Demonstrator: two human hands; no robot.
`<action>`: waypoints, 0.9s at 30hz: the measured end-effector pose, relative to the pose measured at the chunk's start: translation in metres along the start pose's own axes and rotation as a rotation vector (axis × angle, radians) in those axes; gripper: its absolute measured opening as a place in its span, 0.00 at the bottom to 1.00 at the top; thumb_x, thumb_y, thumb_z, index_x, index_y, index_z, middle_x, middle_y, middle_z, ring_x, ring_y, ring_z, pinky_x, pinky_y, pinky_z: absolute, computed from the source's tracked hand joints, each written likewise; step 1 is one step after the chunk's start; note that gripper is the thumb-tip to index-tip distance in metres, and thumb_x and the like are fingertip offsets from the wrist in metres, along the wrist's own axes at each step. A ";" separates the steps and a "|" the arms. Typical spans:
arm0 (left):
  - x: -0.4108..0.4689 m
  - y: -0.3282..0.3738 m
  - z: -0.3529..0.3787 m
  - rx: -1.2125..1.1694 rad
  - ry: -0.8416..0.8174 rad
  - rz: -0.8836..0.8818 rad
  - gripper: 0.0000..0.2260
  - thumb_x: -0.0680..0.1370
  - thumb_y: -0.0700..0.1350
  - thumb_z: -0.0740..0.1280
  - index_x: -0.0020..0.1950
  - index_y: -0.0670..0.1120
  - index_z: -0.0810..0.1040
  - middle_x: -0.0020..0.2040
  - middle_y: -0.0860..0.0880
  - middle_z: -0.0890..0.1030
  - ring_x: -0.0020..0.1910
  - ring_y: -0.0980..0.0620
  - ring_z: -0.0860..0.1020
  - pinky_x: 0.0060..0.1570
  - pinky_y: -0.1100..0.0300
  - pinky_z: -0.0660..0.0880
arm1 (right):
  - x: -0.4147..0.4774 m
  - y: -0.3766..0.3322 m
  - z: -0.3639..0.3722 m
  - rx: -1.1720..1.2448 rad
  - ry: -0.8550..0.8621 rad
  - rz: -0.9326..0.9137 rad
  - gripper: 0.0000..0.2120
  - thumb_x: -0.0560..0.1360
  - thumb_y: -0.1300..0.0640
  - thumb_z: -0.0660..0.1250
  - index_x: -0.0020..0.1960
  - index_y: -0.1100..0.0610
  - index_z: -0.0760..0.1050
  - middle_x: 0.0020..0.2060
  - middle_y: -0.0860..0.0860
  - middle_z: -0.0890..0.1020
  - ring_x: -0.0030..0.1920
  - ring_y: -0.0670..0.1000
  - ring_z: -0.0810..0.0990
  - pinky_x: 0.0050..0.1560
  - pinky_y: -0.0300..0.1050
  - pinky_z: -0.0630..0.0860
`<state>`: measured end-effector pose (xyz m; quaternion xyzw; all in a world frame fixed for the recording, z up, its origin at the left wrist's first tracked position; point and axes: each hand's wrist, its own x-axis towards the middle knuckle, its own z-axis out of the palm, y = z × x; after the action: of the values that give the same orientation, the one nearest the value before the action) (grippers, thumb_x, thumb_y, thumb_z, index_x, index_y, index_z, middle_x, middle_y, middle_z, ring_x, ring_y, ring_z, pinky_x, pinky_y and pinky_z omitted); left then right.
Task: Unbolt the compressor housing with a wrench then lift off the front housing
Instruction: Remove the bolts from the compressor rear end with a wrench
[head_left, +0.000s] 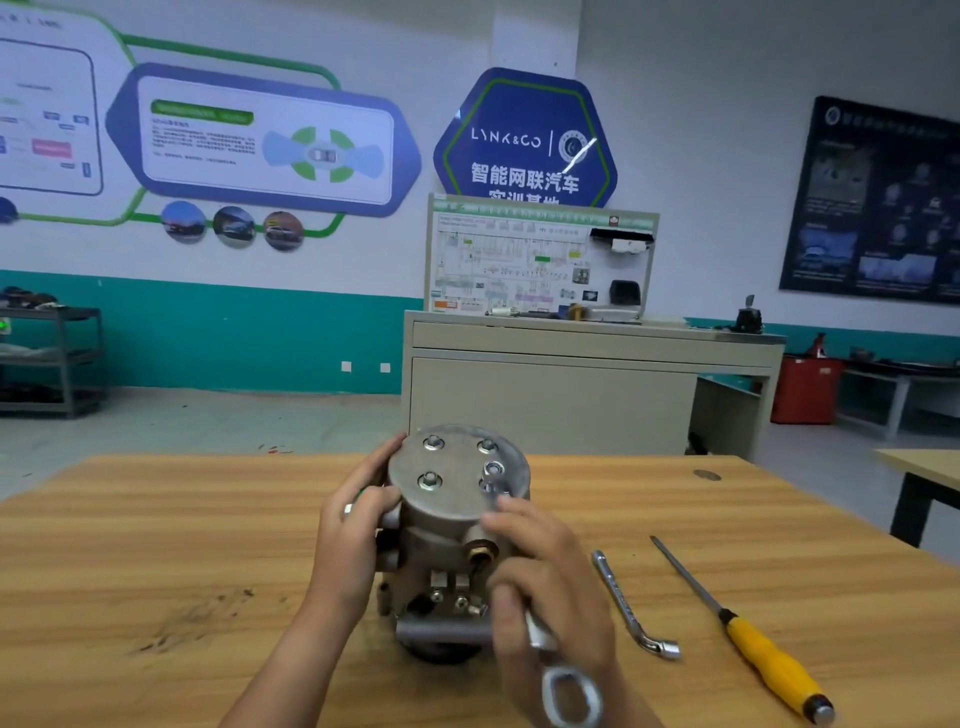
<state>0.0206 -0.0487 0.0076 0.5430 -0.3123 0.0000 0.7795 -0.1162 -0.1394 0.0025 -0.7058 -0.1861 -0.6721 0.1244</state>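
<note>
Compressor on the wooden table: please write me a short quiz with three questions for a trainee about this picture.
1. True or false: the screwdriver with the yellow handle lies on the table, and no hand touches it.
2. Fill the gap: the bent socket wrench lies between the compressor and the ____.
3. Which tool does the right hand hold? A) screwdriver B) ring wrench C) bent socket wrench
Key: 1 true; 2 screwdriver; 3 B.

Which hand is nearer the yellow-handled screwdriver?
Right. The right hand, gripping a wrench, sits between the compressor and the screwdriver; the left hand holds the compressor's far side.
</note>
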 end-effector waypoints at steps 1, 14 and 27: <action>0.001 0.000 -0.002 0.021 -0.012 -0.012 0.20 0.70 0.42 0.59 0.57 0.58 0.79 0.49 0.52 0.83 0.43 0.51 0.78 0.28 0.64 0.72 | -0.001 -0.002 -0.005 -0.001 0.028 0.098 0.07 0.77 0.59 0.57 0.43 0.57 0.72 0.50 0.55 0.80 0.56 0.48 0.77 0.56 0.40 0.73; -0.021 0.062 -0.003 0.803 -0.064 0.473 0.23 0.70 0.53 0.69 0.64 0.56 0.72 0.57 0.67 0.72 0.57 0.66 0.71 0.58 0.70 0.65 | 0.021 -0.017 -0.024 0.488 0.142 0.997 0.21 0.75 0.71 0.58 0.40 0.49 0.82 0.35 0.55 0.84 0.35 0.54 0.84 0.40 0.44 0.80; -0.007 0.054 0.023 1.104 -0.077 0.374 0.21 0.73 0.58 0.65 0.65 0.55 0.72 0.55 0.58 0.79 0.56 0.54 0.75 0.56 0.54 0.70 | 0.018 -0.010 -0.014 0.606 0.182 1.008 0.20 0.76 0.70 0.57 0.38 0.52 0.82 0.34 0.56 0.83 0.34 0.55 0.83 0.37 0.41 0.79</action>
<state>-0.0144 -0.0434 0.0550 0.8042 -0.3847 0.2805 0.3558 -0.1326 -0.1351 0.0204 -0.5799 0.0000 -0.5048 0.6395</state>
